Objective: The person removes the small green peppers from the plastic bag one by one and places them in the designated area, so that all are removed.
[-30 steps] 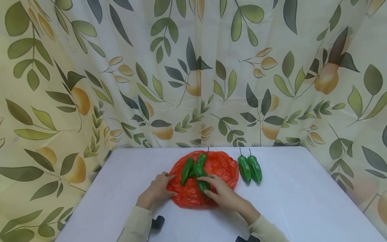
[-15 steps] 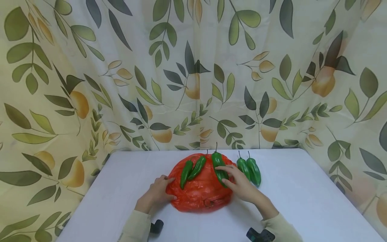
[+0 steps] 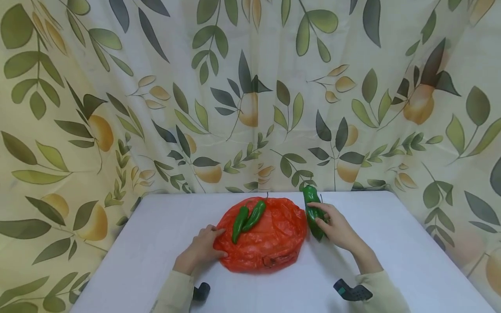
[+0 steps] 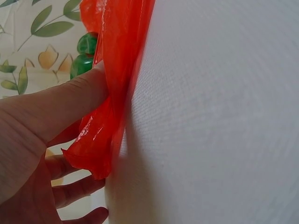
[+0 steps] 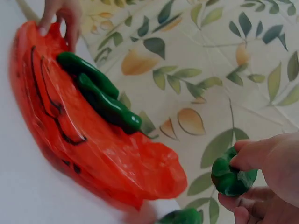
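A red plastic bag (image 3: 274,243) lies flattened on the white table. My left hand (image 3: 201,248) pinches its left edge, the thumb (image 4: 77,98) on the near side in the left wrist view. Two green peppers (image 3: 239,224) rest side by side on the bag's upper left. My right hand (image 3: 339,228) holds another green pepper (image 3: 311,201), just beyond the bag's right edge. In the right wrist view this held pepper (image 5: 229,177) shows end-on between thumb and fingers. Another green pepper (image 5: 181,216) shows at the bottom of that view; the held one and the hand mostly hide that spot in the head view.
A leaf-and-fruit patterned curtain (image 3: 219,130) hangs along the table's back and sides. White tabletop (image 3: 399,261) surrounds the bag. Black devices (image 3: 352,291) are strapped at both wrists.
My right hand has carried a green pepper from the bag's middle rightward, off the bag and over to the peppers at the right. My left hand has stayed at the bag's left edge.
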